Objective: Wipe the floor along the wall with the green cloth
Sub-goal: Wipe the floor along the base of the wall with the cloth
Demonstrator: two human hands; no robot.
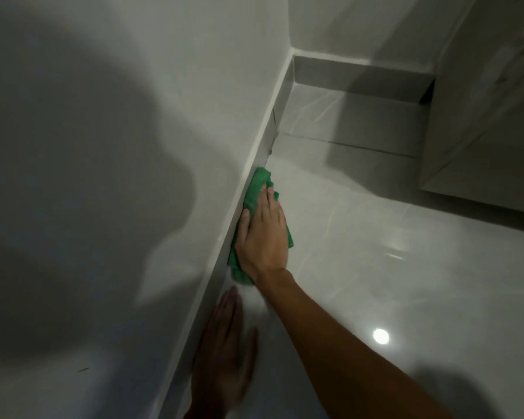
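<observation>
The right hand (262,234) lies flat on the cloth (256,189), stretched along the skirting (263,137) ahead; the blurred left hand (224,349) seemingly rests open behind.

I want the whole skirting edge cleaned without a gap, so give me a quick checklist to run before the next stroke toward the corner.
1. Green cloth tight against the skirting board: ok.
2. Right hand flat on the cloth: ok.
3. Left hand braced on the floor: cannot tell, blurred.
4. Path ahead to the corner free of objects: ok.
5. Cloth still clean underneath: cannot tell.
</observation>
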